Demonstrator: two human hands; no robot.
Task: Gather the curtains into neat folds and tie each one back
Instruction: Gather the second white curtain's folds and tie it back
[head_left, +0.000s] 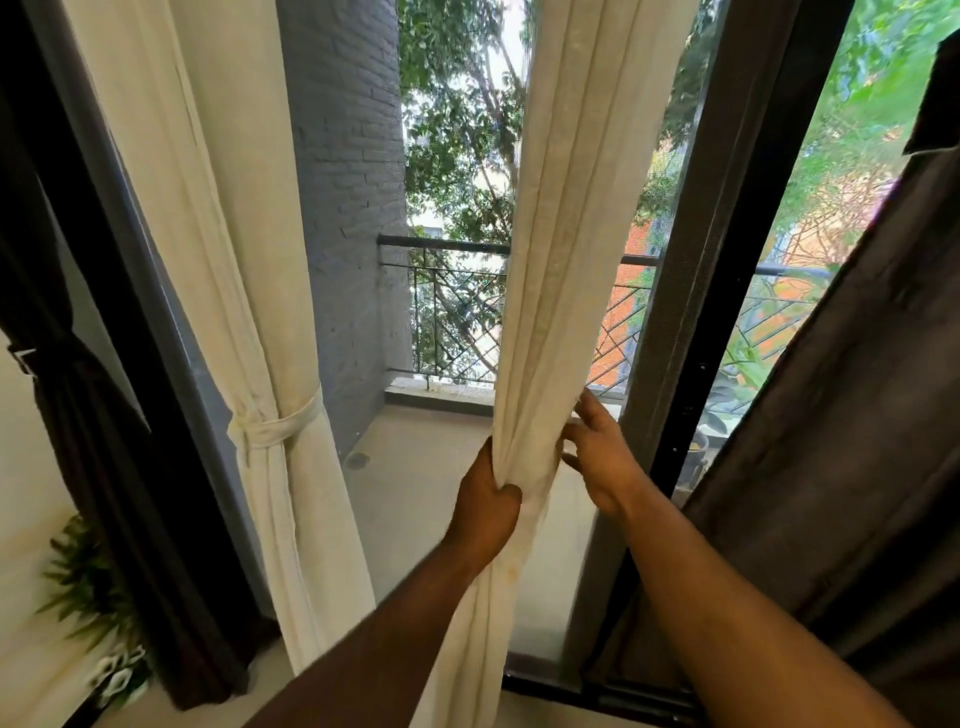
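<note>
A cream sheer curtain (566, 234) hangs down the middle of the window, bunched into narrow folds. My left hand (485, 501) grips the gathered folds at waist height. My right hand (602, 457) reaches round the curtain's right side, its fingers spread against the cloth. To the left, a second cream curtain (218, 249) hangs gathered and is tied with a cream band (283, 423). A dark brown curtain (98, 441) at the far left is held back by a tie. Another dark brown curtain (852, 441) hangs loose on the right.
A dark window frame (727, 270) stands just right of my hands. Behind the glass is a balcony with a metal railing (452, 249) and a grey brick wall (348, 208). A green plant (93, 582) sits low at the left.
</note>
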